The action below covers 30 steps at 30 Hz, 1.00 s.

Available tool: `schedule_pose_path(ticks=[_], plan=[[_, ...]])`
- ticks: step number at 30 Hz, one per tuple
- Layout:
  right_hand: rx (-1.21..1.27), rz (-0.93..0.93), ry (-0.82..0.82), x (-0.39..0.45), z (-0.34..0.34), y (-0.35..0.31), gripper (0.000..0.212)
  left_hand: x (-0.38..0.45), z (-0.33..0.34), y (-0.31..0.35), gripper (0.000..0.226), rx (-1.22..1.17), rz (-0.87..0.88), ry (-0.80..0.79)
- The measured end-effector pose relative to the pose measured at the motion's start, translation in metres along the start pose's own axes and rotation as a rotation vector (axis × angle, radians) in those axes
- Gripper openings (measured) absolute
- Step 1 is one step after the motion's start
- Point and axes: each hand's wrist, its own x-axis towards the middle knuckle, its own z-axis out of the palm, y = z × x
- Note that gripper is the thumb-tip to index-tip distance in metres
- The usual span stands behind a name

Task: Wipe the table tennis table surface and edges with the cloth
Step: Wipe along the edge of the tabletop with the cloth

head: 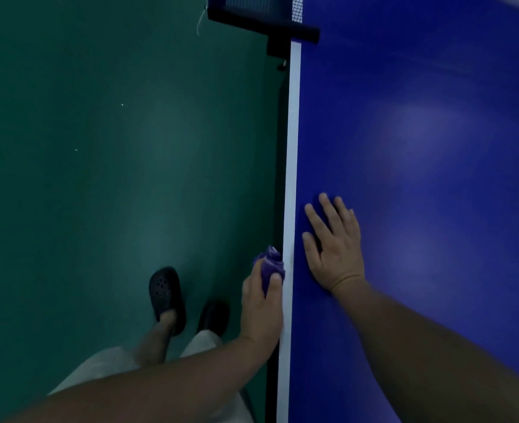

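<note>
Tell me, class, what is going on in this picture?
A person stands beside a blue table tennis table and is wiping its side. The left hand grips a bunched purple cloth pressed against the table's edge, next to the white sideline. The right hand lies flat, fingers spread, on the blue surface. The net post is further ahead along the same edge.

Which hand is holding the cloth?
The left hand, gripping the purple cloth against the table's side edge. The right hand lies flat and empty on the blue top.
</note>
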Motion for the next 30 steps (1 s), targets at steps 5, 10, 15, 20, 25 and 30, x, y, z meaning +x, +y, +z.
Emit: schedule_pose_path(ticks=[5,10,15,20,25,30], plan=[[-0.004,0.004,-0.019,0.000,0.000,0.000,0.053,0.053,0.006,0.040,0.030,-0.028,0.041,0.000],[0.006,-0.003,-0.013,0.000,-0.001,0.001,0.053,0.123,0.016,0.108,0.037,-0.035,0.105,0.001],[0.021,0.008,-0.023,0.001,-0.002,0.000,0.053,0.116,0.015,0.099,0.038,0.011,0.133,-0.004],[0.032,0.033,-0.061,0.003,-0.006,-0.004,0.053,0.074,0.002,0.067,0.035,0.027,0.091,-0.052],[0.049,0.035,-0.052,0.021,-0.016,-0.007,0.043,0.110,0.005,0.094,0.035,0.032,0.034,-0.077],[0.079,0.013,-0.041,0.122,-0.021,-0.010,0.044,0.189,0.020,0.162,0.040,0.013,0.086,-0.042]])
